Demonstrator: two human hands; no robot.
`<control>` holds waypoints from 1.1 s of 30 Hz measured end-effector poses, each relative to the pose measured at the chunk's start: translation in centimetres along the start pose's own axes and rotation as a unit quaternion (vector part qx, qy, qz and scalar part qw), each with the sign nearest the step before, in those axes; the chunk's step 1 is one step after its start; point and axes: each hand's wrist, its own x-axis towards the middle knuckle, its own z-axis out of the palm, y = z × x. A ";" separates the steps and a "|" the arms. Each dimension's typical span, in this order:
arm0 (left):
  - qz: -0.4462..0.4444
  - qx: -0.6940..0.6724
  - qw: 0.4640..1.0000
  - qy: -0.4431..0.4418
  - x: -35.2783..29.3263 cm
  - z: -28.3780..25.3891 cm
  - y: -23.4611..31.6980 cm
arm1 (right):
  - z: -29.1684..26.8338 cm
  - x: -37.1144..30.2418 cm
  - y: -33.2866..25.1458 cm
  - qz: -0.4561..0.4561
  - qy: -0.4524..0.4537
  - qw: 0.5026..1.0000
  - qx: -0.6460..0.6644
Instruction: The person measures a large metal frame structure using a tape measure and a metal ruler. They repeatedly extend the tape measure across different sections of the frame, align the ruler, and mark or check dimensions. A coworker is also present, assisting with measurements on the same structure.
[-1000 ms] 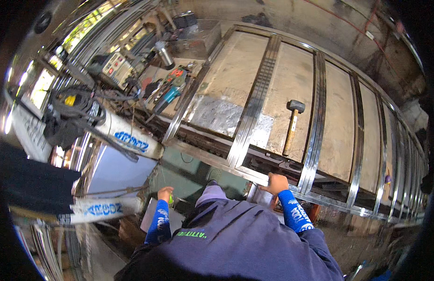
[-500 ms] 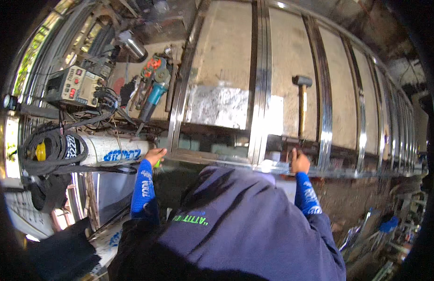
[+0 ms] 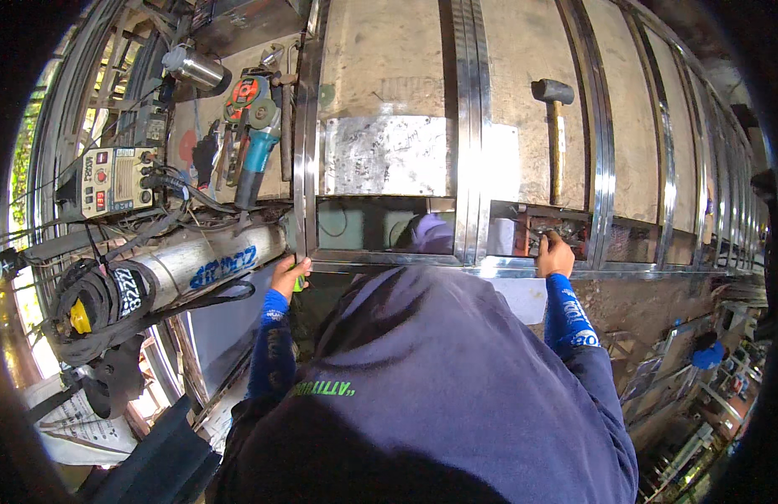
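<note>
A long frame of shiny metal tubes [image 3: 467, 181] lies across the worktop in front of me. At its near left corner my left hand [image 3: 288, 276] is closed around a small bright green object [image 3: 301, 278], mostly hidden by the fingers. My right hand [image 3: 557, 255] rests at the near rail, between two crossbars, with its fingers curled over the metal. Whether it also pinches something small, I cannot make out. Beyond that hand, a hammer with a black head and wooden handle [image 3: 557, 155] lies on the board inside the frame.
A teal angle grinder [image 3: 256, 160] lies on the left beside other tools, near a metal flask [image 3: 196, 69]. Further left are a welding machine [image 3: 112, 181], cables and a white cylinder [image 3: 206, 262]. A shiny metal sheet [image 3: 387, 155] lies under the frame.
My view has shifted, so the frame, hammer and grinder appear in different places. Both hands stay at the near rail, and the picture is sharper now.
</note>
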 end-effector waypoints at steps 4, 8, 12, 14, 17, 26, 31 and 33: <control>0.032 -0.036 0.999 -0.007 0.6 -0.1 -1.1 | 0.0 0.0 -0.1 -0.002 0.005 1.000 0.016; 0.018 -0.065 0.997 0.029 2.1 0.1 -3.3 | -0.3 0.2 -0.2 0.012 -0.022 1.000 -0.011; 0.004 -0.168 0.986 0.021 2.7 0.9 -4.9 | 0.1 0.3 -0.1 0.006 -0.005 1.000 -0.017; 0.014 -0.182 0.983 0.009 2.6 1.3 -5.2 | 0.3 0.3 0.2 0.010 -0.017 1.000 -0.011; 0.004 -0.183 0.983 0.011 2.5 1.5 -5.2 | 0.3 0.3 0.3 0.007 -0.018 1.000 -0.013; 0.017 -0.153 0.988 -0.014 2.5 0.5 -4.9 | 0.1 0.2 0.2 -0.008 -0.002 1.000 -0.004; 0.011 -0.120 0.993 -0.011 3.4 -0.4 -5.3 | 0.2 0.4 0.4 0.001 -0.021 0.999 -0.028; 0.015 -0.098 0.995 -0.015 3.8 -0.5 -5.4 | 0.3 0.4 0.4 0.008 -0.017 1.000 -0.022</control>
